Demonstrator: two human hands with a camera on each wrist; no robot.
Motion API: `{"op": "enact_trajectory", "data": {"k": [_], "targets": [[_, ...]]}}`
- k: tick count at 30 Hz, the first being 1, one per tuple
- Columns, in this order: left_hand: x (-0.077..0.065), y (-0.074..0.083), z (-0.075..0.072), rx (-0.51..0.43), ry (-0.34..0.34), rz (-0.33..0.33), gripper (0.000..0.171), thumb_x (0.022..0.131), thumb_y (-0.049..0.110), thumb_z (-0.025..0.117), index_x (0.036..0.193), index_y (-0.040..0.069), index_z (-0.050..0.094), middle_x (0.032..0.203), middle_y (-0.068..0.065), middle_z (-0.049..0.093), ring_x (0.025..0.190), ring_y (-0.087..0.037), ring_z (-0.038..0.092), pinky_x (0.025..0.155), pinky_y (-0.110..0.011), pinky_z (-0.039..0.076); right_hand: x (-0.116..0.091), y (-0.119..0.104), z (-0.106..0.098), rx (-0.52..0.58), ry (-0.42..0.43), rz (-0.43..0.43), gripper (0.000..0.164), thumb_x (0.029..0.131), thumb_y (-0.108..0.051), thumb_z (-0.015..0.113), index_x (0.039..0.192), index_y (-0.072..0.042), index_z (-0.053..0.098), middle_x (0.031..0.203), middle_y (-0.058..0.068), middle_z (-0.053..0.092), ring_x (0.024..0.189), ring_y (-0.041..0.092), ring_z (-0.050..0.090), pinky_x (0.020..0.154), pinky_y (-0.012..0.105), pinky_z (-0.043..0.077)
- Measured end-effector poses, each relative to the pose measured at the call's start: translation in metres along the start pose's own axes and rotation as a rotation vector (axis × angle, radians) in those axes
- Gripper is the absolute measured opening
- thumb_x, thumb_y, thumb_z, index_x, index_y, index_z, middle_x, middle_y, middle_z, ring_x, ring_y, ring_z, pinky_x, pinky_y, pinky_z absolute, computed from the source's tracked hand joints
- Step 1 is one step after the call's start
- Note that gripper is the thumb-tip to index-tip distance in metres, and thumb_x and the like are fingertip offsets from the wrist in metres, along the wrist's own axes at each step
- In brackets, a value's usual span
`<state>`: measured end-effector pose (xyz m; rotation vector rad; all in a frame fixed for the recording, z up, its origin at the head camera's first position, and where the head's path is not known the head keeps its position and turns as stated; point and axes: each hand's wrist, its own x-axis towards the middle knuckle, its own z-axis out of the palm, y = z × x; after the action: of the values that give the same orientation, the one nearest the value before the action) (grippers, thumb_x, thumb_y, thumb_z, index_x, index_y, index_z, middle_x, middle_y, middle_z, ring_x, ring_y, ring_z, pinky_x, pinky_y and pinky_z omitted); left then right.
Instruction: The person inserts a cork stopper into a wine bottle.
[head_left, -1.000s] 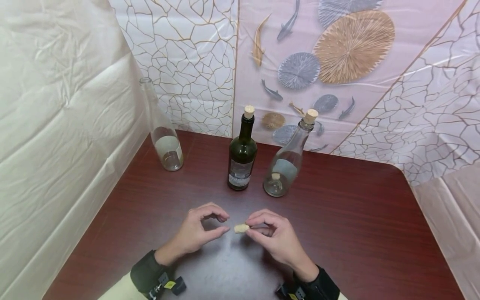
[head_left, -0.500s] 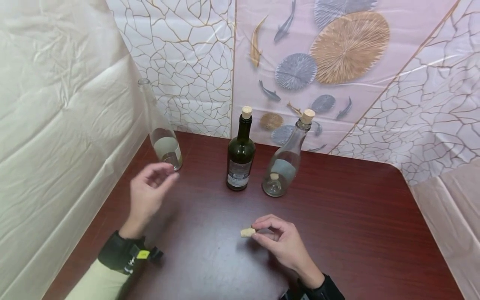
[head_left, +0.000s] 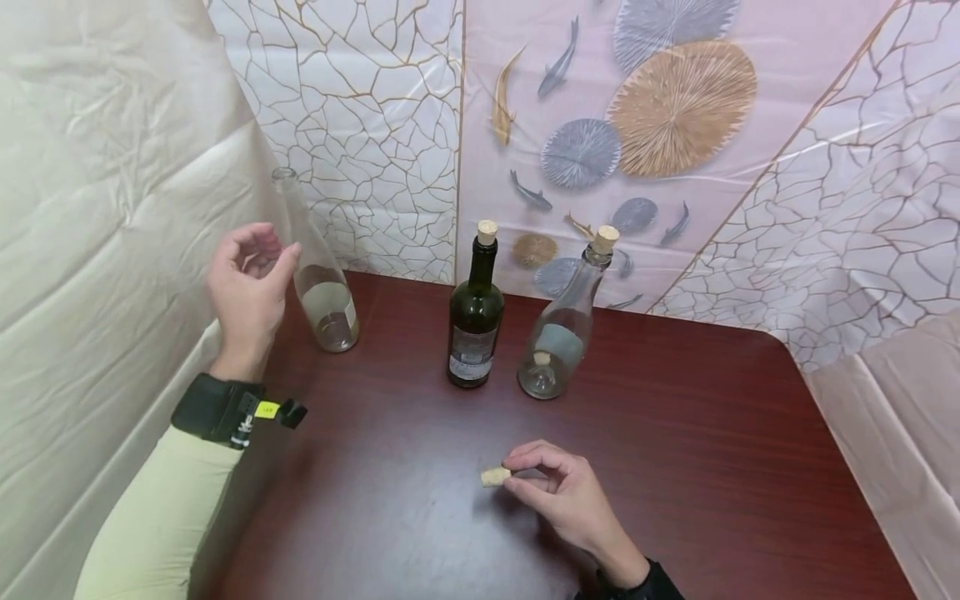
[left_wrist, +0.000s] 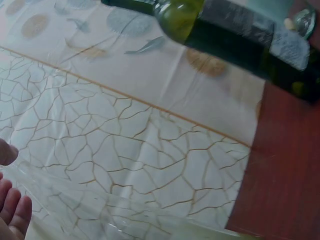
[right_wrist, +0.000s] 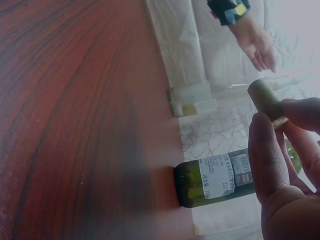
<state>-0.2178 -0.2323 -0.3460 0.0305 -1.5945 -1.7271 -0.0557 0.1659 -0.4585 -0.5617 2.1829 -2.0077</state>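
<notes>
My right hand (head_left: 566, 496) pinches a cork (head_left: 495, 477) between thumb and fingertips, over the front middle of the table. The right wrist view shows the same cork (right_wrist: 266, 102) from close up. At the left my raised left hand (head_left: 251, 279) holds nothing, its fingers curved and thumb apart. It is beside the neck of a clear glass bottle (head_left: 318, 275), which has a pale label and no cork in its mouth. Part of that clear bottle (left_wrist: 120, 215) runs along the bottom of the left wrist view, close to the fingers.
A dark green wine bottle (head_left: 474, 325) with a cork in its mouth stands mid-table. Right of it is another clear bottle (head_left: 573, 308), also corked, with a second cork (head_left: 542, 357) seen inside. Patterned cloth (head_left: 375, 150) hangs behind the dark red table (head_left: 712, 433).
My left hand has moved away from the cork, leftward and up to the uncorked clear bottle. The right hand still pinches the cork, slightly lower and to the right.
</notes>
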Motion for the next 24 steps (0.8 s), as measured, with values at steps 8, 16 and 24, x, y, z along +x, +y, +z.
{"op": "enact_trajectory", "data": {"k": [8,16,24], "targets": [[0.026,0.0,0.007,0.065,0.035,-0.006,0.04,0.079,-0.004,0.084,0.115,0.004,0.07,0.103,0.002,0.064,0.093,-0.011,0.064,0.092,-0.022,0.057,-0.001,0.001,0.001,0.019,-0.001,-0.028,0.017,0.09,0.003,0.077,0.106,0.005,0.073,0.113,0.025,0.067,0.101,0.006,0.072,0.085,0.031,0.064],[0.034,-0.002,0.014,0.207,-0.027,-0.025,0.048,0.082,0.007,0.086,0.125,0.008,0.066,0.108,0.007,0.06,0.097,-0.009,0.061,0.095,-0.022,0.055,0.001,-0.001,0.001,0.025,-0.012,-0.066,0.017,0.091,0.004,0.076,0.107,0.006,0.072,0.112,0.023,0.067,0.1,0.005,0.071,0.081,0.026,0.064],[0.034,-0.009,0.016,0.191,-0.066,-0.034,0.039,0.083,0.007,0.084,0.119,0.009,0.069,0.104,0.009,0.065,0.092,-0.007,0.064,0.088,-0.018,0.056,0.002,0.0,0.001,0.042,-0.011,-0.098,0.016,0.091,0.006,0.075,0.107,0.005,0.073,0.111,0.021,0.067,0.1,0.005,0.071,0.081,0.024,0.064]]}}
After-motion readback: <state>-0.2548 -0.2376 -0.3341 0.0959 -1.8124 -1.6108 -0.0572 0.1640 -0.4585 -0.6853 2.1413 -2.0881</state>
